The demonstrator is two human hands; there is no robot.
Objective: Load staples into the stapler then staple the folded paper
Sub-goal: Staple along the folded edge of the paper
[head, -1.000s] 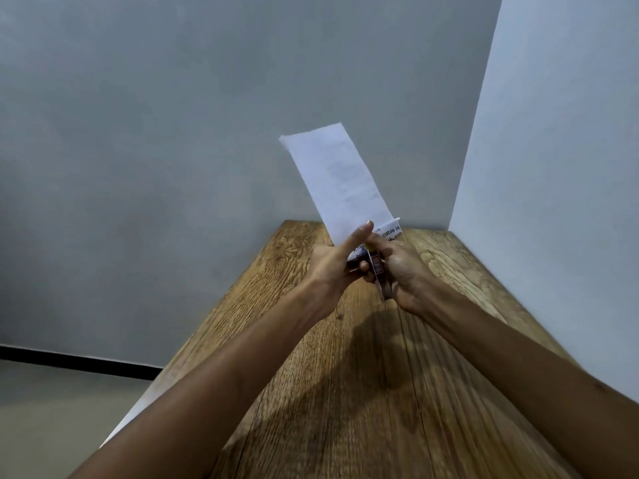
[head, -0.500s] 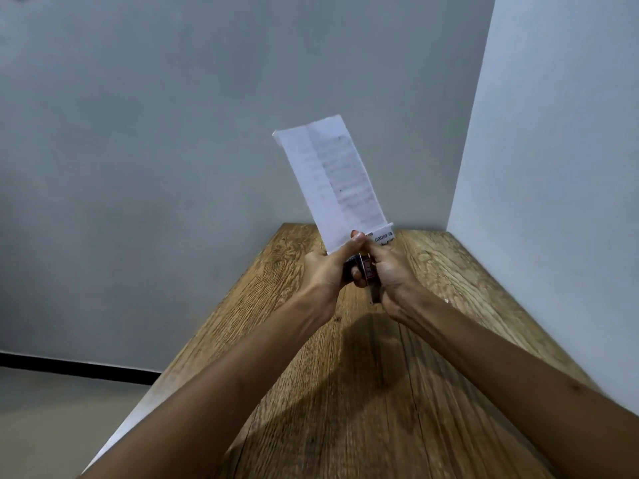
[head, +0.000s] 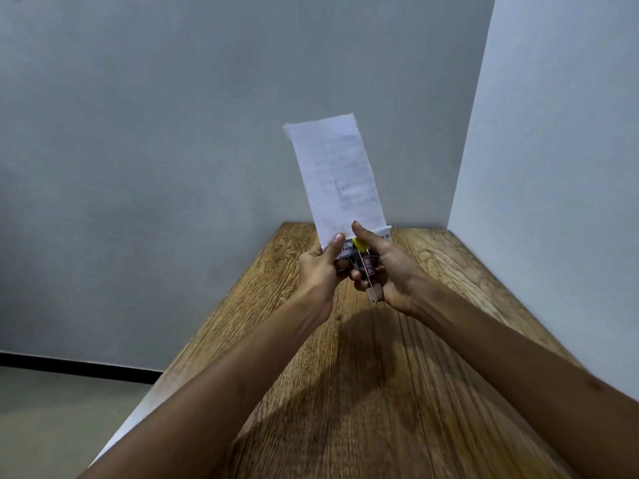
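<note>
**Folded paper held upright, stapler at its lower edge**

Since the earlier frame, both hands have shifted slightly toward the centre of the frame, and a yellow part of the stapler now shows between the thumbs.

Left hand [head: 320,267]: fingers closed, pinching the lower left corner of the folded white paper strip [head: 337,178], thumb on the near face. Paper stands nearly upright, tilted a little to the left, top end in the upper centre of the frame against the grey wall [head: 155,133]. Faint print shows through; a folded flap with black text runs along its bottom edge.

Right hand [head: 390,271]: fingers wrapped around the small metal stapler with the yellow tip [head: 366,271], thumb pressing near the paper's bottom edge. Stapler's front end meets the paper's lower edge; its rear end points down toward the camera. Whether its mouth is around the paper, cannot tell.

Both hands are raised above the brown wood-grain tabletop [head: 380,392], centre frame, casting a shadow on it.
</note>
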